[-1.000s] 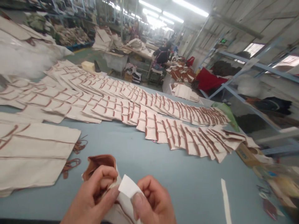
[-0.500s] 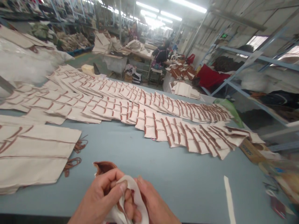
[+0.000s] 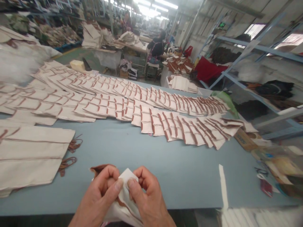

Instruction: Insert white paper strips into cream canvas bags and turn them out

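Left hand (image 3: 99,194) and right hand (image 3: 148,197) of the person, seen from above, held close together at the lower centre of the view, knuckles raised. Left thumb (image 3: 115,186) points inward and down, its tip just beside the right thumb (image 3: 132,185), the two set in a pinching pose. Remaining fingers (image 3: 106,173) of each hand curl inward. Both wrists angle toward each other at the bottom edge, forearms cut off by the frame.
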